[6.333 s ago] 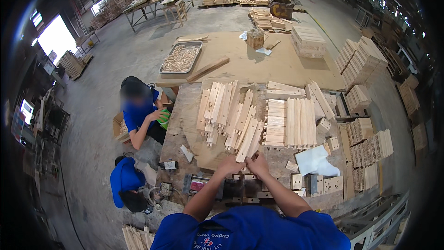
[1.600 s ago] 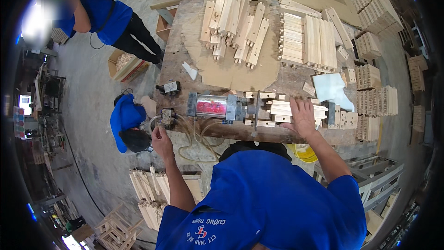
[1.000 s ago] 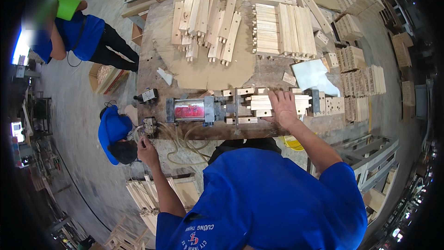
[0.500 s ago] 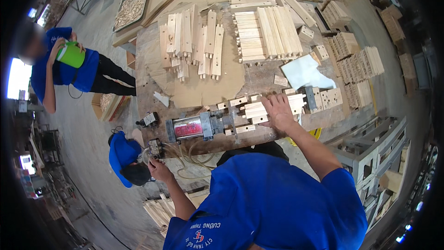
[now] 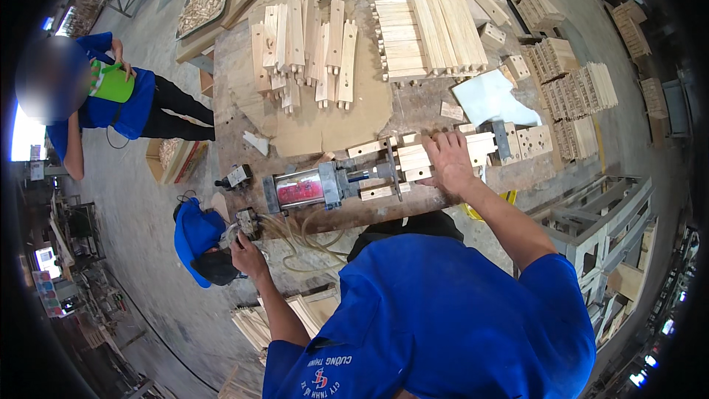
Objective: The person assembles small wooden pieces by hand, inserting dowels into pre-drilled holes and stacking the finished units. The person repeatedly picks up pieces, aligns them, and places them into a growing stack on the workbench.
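Note:
My right hand (image 5: 449, 161) lies over pale wooden slats (image 5: 412, 158) clamped in a bench press, its fingers across the top and the thumb at their near edge. The slats sit between a metal push plate (image 5: 391, 170) and a dark stop block (image 5: 501, 141). An air cylinder (image 5: 301, 187) with an extended rod drives the plate from the left. My left hand (image 5: 249, 257) is closed at a small control valve (image 5: 249, 223) on the table's left edge; its fingertips partly hide what they grip. Clear hoses (image 5: 299, 240) run from beside the valve.
Drilled, dowelled slats (image 5: 281, 37) lie on cardboard, with a neat stack (image 5: 447, 29) further right. A white sheet (image 5: 491, 100) lies behind the press. A person holding a green container (image 5: 112, 84) stands left; another person's blue cap (image 5: 198, 240) is near my left hand. A metal frame (image 5: 591, 210) stands right.
The cylinder rod has extended, and the push plate has moved right against the slats. My right hand stays on them. My left hand has shifted slightly up at the valve.

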A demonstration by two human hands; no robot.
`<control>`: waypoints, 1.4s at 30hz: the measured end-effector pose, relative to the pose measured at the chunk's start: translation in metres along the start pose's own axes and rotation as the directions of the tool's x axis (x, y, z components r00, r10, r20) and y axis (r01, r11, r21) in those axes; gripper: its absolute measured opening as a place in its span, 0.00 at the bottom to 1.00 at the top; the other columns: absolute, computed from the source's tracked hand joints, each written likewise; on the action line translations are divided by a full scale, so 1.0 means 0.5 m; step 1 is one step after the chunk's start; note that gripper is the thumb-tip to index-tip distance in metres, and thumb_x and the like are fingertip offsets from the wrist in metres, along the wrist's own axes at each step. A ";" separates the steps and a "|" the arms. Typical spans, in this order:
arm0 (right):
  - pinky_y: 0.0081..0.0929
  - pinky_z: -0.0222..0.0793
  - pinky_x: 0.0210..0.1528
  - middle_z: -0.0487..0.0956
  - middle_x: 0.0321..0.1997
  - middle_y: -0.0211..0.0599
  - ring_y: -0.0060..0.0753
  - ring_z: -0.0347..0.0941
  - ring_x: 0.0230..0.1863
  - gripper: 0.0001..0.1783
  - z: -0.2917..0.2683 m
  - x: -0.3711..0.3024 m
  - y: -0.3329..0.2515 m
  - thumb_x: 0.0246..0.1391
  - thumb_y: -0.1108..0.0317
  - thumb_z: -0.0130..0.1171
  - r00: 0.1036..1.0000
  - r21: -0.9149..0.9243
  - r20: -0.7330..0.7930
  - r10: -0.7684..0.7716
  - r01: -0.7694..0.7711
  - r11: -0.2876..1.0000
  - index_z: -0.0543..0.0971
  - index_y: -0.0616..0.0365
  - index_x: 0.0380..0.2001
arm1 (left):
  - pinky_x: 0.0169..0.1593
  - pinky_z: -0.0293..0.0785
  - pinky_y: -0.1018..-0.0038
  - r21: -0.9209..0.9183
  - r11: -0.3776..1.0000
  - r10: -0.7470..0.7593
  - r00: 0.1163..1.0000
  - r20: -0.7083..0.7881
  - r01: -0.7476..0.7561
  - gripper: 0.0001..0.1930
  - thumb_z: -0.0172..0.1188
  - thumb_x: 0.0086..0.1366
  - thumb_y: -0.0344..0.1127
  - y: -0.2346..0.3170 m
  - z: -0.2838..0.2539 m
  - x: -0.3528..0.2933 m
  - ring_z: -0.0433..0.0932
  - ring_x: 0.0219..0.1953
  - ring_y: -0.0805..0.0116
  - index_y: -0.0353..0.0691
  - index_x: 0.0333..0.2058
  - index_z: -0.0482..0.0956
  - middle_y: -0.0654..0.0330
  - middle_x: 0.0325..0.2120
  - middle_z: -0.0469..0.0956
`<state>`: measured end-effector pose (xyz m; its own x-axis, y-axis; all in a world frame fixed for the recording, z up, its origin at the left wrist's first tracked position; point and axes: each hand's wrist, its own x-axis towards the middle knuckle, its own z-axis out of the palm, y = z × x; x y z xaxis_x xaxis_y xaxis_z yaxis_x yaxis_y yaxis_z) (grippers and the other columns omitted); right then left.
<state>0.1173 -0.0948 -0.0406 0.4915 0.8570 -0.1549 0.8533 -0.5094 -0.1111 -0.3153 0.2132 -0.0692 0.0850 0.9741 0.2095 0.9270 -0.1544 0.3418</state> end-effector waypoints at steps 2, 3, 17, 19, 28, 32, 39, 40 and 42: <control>0.55 0.49 0.75 0.71 0.55 0.42 0.48 0.65 0.63 0.60 0.002 -0.002 0.002 0.34 0.40 0.81 1.000 0.008 0.000 -0.003 0.003 1.000 0.66 0.51 0.69 | 0.42 0.76 0.51 0.037 0.999 0.002 1.000 -0.009 -0.002 0.20 0.55 0.75 0.50 -0.005 -0.001 -0.003 0.83 0.39 0.40 0.38 0.47 0.86 0.45 0.37 0.86; 0.55 0.49 0.75 0.71 0.55 0.43 0.48 0.65 0.63 0.60 0.000 -0.003 0.003 0.34 0.40 0.81 1.000 0.011 -0.003 0.004 -0.004 1.000 0.66 0.51 0.69 | 0.43 0.76 0.51 0.069 0.998 0.007 1.000 -0.014 -0.006 0.20 0.55 0.75 0.50 -0.001 0.001 -0.004 0.83 0.39 0.39 0.39 0.48 0.86 0.45 0.37 0.86; 0.55 0.44 0.78 0.71 0.58 0.48 0.54 0.62 0.67 0.59 0.004 -0.011 0.014 0.38 0.42 0.81 1.000 0.089 0.023 -0.010 0.008 0.996 0.64 0.54 0.70 | 0.36 0.73 0.57 -0.396 0.812 -0.445 0.894 0.053 0.428 0.26 0.53 0.73 0.56 0.017 0.018 -0.028 0.80 0.26 0.56 0.35 0.38 0.87 0.53 0.24 0.83; 0.54 0.44 0.78 0.71 0.58 0.48 0.53 0.62 0.67 0.60 0.003 -0.011 0.015 0.38 0.43 0.81 1.000 0.092 0.018 -0.018 0.016 0.996 0.63 0.54 0.71 | 0.34 0.73 0.60 -0.369 0.825 -0.442 0.895 0.053 0.429 0.27 0.54 0.73 0.56 0.024 0.014 -0.033 0.79 0.25 0.62 0.34 0.37 0.86 0.56 0.23 0.82; 0.53 0.45 0.79 0.69 0.63 0.50 0.54 0.60 0.70 0.63 -0.001 -0.034 0.055 0.35 0.46 0.82 0.997 0.025 -0.073 0.001 0.001 1.000 0.61 0.61 0.71 | 0.34 0.73 0.60 -0.553 0.697 -0.472 0.872 0.126 0.457 0.27 0.52 0.76 0.54 0.037 0.019 -0.026 0.77 0.25 0.58 0.30 0.38 0.83 0.53 0.25 0.80; 0.54 0.43 0.80 0.68 0.63 0.46 0.53 0.58 0.71 0.65 -0.009 -0.022 0.058 0.36 0.42 0.81 1.000 0.042 0.013 0.011 -0.011 0.999 0.60 0.60 0.72 | 0.41 0.74 0.53 0.119 0.987 -0.100 0.993 -0.060 0.107 0.25 0.54 0.76 0.53 0.014 0.009 -0.016 0.81 0.34 0.44 0.31 0.42 0.83 0.47 0.31 0.83; 0.54 0.44 0.80 0.69 0.62 0.44 0.52 0.59 0.71 0.65 0.006 -0.027 0.055 0.35 0.42 0.82 1.000 0.011 -0.016 0.015 -0.015 1.000 0.60 0.59 0.72 | 0.51 0.75 0.53 0.171 0.982 0.067 0.994 0.083 -0.081 0.23 0.54 0.74 0.50 0.027 -0.005 0.000 0.83 0.46 0.43 0.33 0.45 0.86 0.44 0.43 0.85; 0.54 0.44 0.80 0.69 0.61 0.44 0.52 0.59 0.70 0.65 0.006 -0.027 0.056 0.35 0.42 0.82 1.000 0.009 -0.024 0.014 -0.014 1.000 0.60 0.58 0.72 | 0.51 0.75 0.53 0.176 0.982 0.058 0.995 0.082 -0.072 0.23 0.54 0.74 0.50 0.028 -0.006 -0.001 0.83 0.45 0.43 0.33 0.45 0.86 0.44 0.43 0.85; 0.54 0.44 0.80 0.69 0.61 0.44 0.51 0.59 0.70 0.65 0.006 -0.026 0.056 0.34 0.42 0.82 1.000 0.009 -0.014 0.020 -0.020 1.000 0.61 0.58 0.71 | 0.50 0.76 0.53 0.185 0.981 0.041 0.996 0.079 -0.055 0.23 0.54 0.74 0.50 0.031 -0.007 -0.003 0.83 0.45 0.43 0.33 0.44 0.86 0.45 0.42 0.85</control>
<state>0.1342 -0.1204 -0.0447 0.5112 0.8474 -0.1432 0.8416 -0.5274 -0.1163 -0.3025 0.2090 -0.0613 0.1516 0.9770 0.1498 0.9724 -0.1746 0.1546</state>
